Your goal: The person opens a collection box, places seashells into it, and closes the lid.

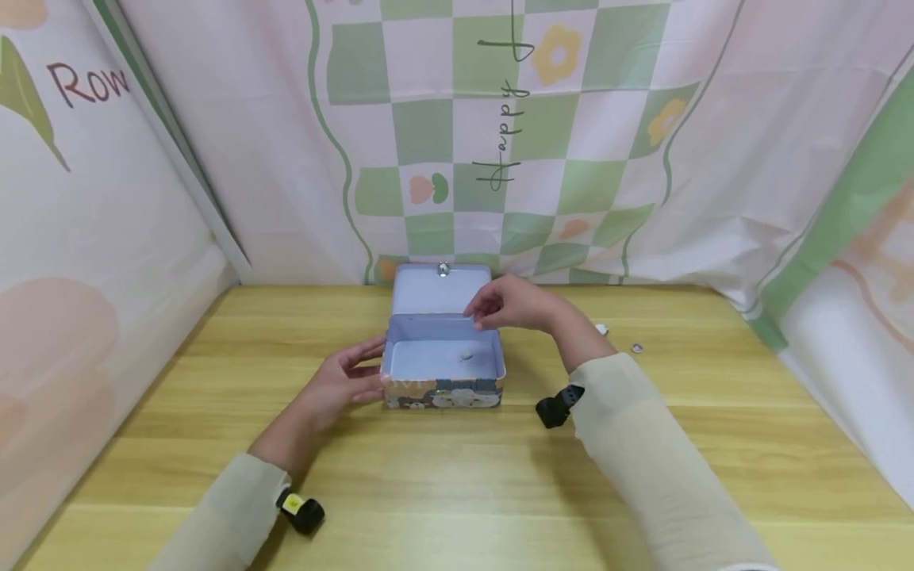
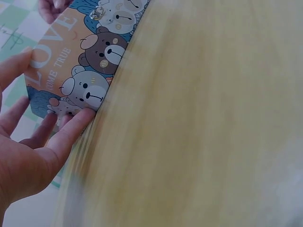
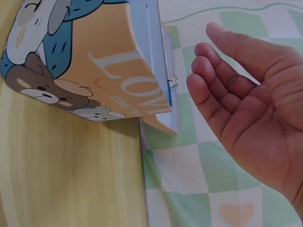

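Observation:
A tin box (image 1: 443, 394) printed with cartoon bears stands on the table, its hinged lid (image 1: 428, 289) tipped back. Inside lies a small pale item (image 1: 466, 356), too small to identify. My left hand (image 1: 341, 385) touches the box's left side with spread fingers; in the left wrist view its fingertips rest against the printed side (image 2: 87, 85). Over the right back corner of the box hovers my right hand (image 1: 517, 305), its fingers loosely bent. The right wrist view shows that hand (image 3: 255, 99) apart from the box, with nothing visible in it.
Two small items lie on the table right of the box, partly behind the right forearm: a whitish one (image 1: 602, 329) and a dark-and-white one (image 1: 637, 348). A checked curtain (image 1: 428, 131) hangs behind the wooden table (image 1: 428, 492), with more cloth at both sides.

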Demonstrator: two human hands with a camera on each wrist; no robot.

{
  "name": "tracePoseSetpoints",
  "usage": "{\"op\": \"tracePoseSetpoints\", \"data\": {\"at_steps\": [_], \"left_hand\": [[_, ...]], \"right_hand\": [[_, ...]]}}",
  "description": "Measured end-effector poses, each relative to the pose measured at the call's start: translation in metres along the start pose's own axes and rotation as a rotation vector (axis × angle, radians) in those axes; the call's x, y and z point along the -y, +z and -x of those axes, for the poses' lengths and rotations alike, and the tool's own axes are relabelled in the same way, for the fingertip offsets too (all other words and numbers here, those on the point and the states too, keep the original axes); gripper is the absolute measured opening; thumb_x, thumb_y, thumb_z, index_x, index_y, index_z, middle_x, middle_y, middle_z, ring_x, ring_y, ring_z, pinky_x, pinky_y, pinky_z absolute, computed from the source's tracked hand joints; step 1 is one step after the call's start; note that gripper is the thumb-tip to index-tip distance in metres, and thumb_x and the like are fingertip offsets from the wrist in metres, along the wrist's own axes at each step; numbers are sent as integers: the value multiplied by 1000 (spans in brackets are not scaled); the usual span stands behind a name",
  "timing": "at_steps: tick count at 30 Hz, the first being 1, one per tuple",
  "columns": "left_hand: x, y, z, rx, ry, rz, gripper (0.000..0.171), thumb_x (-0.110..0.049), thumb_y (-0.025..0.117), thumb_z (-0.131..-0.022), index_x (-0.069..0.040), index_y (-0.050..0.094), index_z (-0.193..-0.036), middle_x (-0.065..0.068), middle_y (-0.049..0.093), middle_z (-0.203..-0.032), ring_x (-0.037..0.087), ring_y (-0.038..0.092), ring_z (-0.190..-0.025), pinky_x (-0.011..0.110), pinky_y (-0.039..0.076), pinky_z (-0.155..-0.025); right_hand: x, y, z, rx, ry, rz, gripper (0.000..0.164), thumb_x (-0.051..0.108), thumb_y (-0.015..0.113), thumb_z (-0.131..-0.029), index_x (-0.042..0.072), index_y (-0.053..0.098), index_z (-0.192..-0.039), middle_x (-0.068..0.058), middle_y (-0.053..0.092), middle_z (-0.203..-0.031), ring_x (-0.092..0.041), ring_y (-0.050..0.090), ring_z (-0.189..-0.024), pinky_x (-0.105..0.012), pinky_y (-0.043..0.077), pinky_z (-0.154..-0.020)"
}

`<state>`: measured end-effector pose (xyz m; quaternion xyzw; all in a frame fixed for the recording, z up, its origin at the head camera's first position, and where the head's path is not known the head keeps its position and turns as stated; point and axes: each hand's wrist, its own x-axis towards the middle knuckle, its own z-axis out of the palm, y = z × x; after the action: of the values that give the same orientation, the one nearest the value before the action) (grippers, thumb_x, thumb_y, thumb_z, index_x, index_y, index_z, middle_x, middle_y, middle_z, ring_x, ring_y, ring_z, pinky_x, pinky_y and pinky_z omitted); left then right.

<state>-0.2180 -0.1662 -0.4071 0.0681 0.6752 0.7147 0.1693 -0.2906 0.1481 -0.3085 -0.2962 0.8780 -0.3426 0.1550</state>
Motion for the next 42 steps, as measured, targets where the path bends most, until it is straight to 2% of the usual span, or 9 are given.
{"op": "tracePoseSetpoints", "data": {"at_steps": [7, 15, 21, 33, 42], "left_hand": [[2, -1, 0, 6, 3, -3, 76, 1, 73, -83, -12, 37, -150, 13, 35, -151, 38, 44, -129, 38, 54, -94], [-1, 1, 2, -25, -23, -20, 76, -2, 75, -83, -16, 40, -149, 9, 38, -149, 34, 46, -128, 38, 54, -93], [-1, 1, 2, -20, -22, -21, 77, -3, 75, -82, -16, 40, -149, 8, 39, -149, 34, 45, -128, 38, 54, -93], [-2, 2, 3, -24, -22, -28, 76, -2, 74, -84, -15, 39, -150, 11, 37, -150, 36, 44, -129, 38, 54, -94], [-2, 2, 3, -23, -26, -41, 75, -5, 74, -85, -15, 39, -150, 11, 36, -151, 36, 43, -130, 37, 54, -94]], "right_hand": [[-3, 0, 16, -46, -38, -36, 21, 8, 72, -88, 2, 71, -109, -6, 67, -94, -20, 62, -88, -32, 57, -77], [-7, 7, 32, -112, -13, -104, 20, 12, 73, -88, 11, 72, -108, -6, 69, -99, -21, 63, -93, -32, 58, -79], [-10, 14, 43, -146, -38, -134, 20, 12, 74, -87, 8, 73, -106, -9, 70, -101, -22, 63, -93, -33, 58, -80], [-20, 19, 63, -200, -76, -139, 19, 9, 74, -87, 7, 73, -105, -8, 69, -99, -22, 63, -87, -31, 59, -76], [-27, 22, 80, -233, -66, -142, 20, 12, 75, -86, 3, 72, -104, -10, 69, -97, -23, 63, -82, -30, 58, -69]]}}
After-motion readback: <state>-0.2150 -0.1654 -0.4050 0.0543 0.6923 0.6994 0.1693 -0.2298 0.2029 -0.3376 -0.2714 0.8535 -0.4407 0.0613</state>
